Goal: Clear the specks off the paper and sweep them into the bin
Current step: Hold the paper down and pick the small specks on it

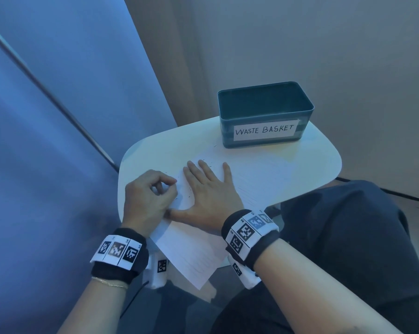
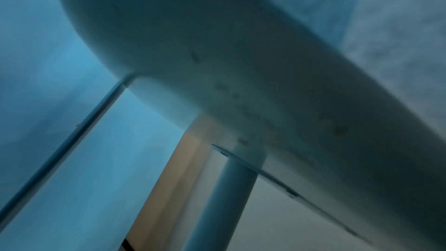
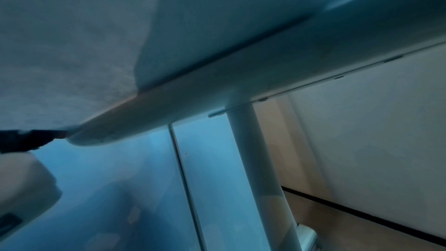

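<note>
While the right hand (image 1: 204,189) lies flat on the paper (image 1: 194,251) and the left hand (image 1: 147,196) curls, seemingly empty, specks (image 1: 188,196) could scatter off the tabletop (image 1: 319,160) at nine o'clock.

Matt white paper (image 1: 194,249), smooth table (image 1: 324,162), ribbed plastic bin (image 1: 264,141)

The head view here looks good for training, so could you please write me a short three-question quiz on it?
1. True or false: the right hand lies flat on the paper.
2. What do the words on the bin say?
3. Where are the dark specks? A) inside the bin B) on the paper between the two hands C) on the floor

Key: 1 true; 2 "WASTE BASKET"; 3 B. The left hand has curled fingers at the paper's left edge.
</note>
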